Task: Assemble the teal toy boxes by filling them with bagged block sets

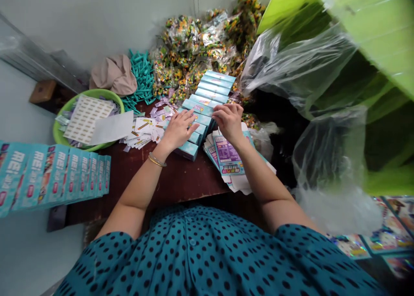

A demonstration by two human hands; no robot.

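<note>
A row of light-blue cartons (207, 92) stands packed together, running away from me across the dark table. My left hand (179, 129) lies over the left ends of the nearer cartons, its fingers stretched out and slightly apart. At the right end of one carton, my right hand (229, 120) has its fingers bent and pressed together on the edge; the thumb is partly hidden. Below my right forearm lies a pile of flat printed cartons (228, 151) in purple and light blue. Beside my left hand are many loose printed white cards (142, 130).
To the left, a green basin (121, 104) holds sticker sheets and sachets. Teal sticks (142, 78) and a beige cloth (113, 76) lie behind it. Bags of colourful small pieces (200, 42) are heaped at the back. More cartons (58, 175) stand far left; a plastic-lined green container (365, 33) rises right.
</note>
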